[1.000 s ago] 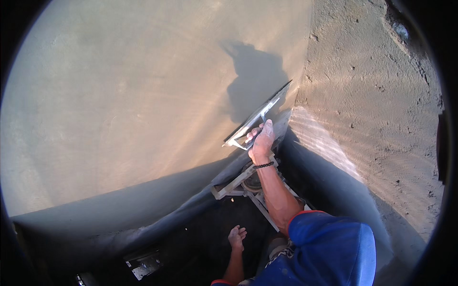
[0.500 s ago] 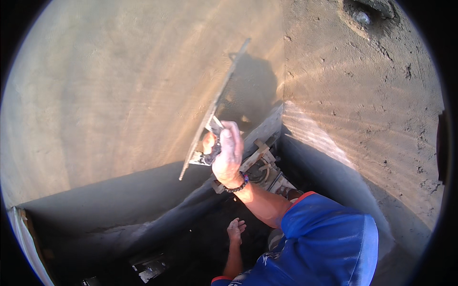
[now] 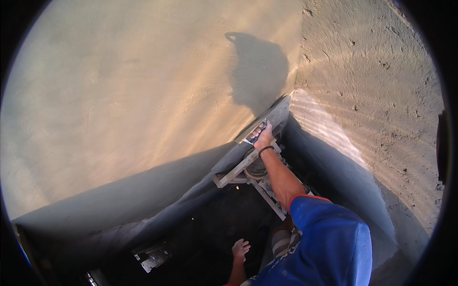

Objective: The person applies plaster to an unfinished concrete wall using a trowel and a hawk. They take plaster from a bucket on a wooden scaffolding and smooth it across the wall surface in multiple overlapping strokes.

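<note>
My right hand [image 3: 263, 138] is closed around the handle of a plastering trowel [image 3: 247, 140]. The trowel's blade is seen nearly edge-on, low against the smooth plastered wall [image 3: 143, 105], close to the inner corner. A dark bead bracelet circles that wrist, and a blue sleeve covers the upper arm. Lower down, my left hand [image 3: 241, 250] hangs over the dark floor with its fingers apart and nothing in it.
A wooden frame [image 3: 245, 164] with a rounded object inside stands below the trowel in the corner. To the right rises a rougher plastered wall [image 3: 362, 90]. A pale, flat scrap-like object [image 3: 151, 257] lies on the dark floor. A shadow falls on the left wall.
My right hand has brought the trowel down and right, from in front of the wall to its lower part near the corner. My left hand has shifted slightly lower.
</note>
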### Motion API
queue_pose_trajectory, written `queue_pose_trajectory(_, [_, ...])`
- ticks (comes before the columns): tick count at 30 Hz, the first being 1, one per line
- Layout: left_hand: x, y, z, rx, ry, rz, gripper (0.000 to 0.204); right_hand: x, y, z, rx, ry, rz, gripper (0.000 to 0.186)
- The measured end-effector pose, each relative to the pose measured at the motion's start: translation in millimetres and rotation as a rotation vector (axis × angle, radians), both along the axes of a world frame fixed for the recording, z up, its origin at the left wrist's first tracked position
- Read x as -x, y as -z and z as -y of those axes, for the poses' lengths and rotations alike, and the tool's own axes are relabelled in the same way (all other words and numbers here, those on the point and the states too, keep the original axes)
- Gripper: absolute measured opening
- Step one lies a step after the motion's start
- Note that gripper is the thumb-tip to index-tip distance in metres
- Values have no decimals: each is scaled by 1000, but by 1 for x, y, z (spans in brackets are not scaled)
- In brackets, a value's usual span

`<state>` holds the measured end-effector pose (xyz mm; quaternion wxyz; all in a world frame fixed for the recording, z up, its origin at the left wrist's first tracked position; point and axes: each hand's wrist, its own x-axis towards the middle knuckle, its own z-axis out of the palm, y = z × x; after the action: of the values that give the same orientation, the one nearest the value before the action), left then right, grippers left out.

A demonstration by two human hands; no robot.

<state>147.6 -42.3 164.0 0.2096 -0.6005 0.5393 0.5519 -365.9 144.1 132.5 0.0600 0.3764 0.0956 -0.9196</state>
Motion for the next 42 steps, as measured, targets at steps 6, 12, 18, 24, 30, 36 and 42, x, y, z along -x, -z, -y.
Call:
queue_pose_trajectory(6, [25, -19, -10, -2, 5, -148, 36, -6, -101, 13, -58, 24, -31, 38])
queue_pose_trajectory(12, [54, -38, -14, 10, 70, -210, 35, -17, -254, 22, -160, 48, -63, 37])
queue_pose_trajectory(18, [73, -61, -17, 73, 107, -290, 31, -27, -381, 48, -255, 131, -222, 34])
queue_pose_trajectory(24, [88, -75, -17, 154, 122, -425, 29, -47, -479, 106, -848, 222, -599, 33])
queue_pose_trajectory(30, [74, -58, -10, 136, 120, -379, 27, -109, -529, 77, 431, -234, -1066, 43])
queue_pose_trajectory(36, [68, -49, -32, 72, 231, -273, 30, -97, -358, -42, 186, 14, -1062, 51])
queue_pose_trajectory(42, [63, -42, -35, 7, 356, -179, 33, 15, -328, -171, -739, 116, -950, 30])
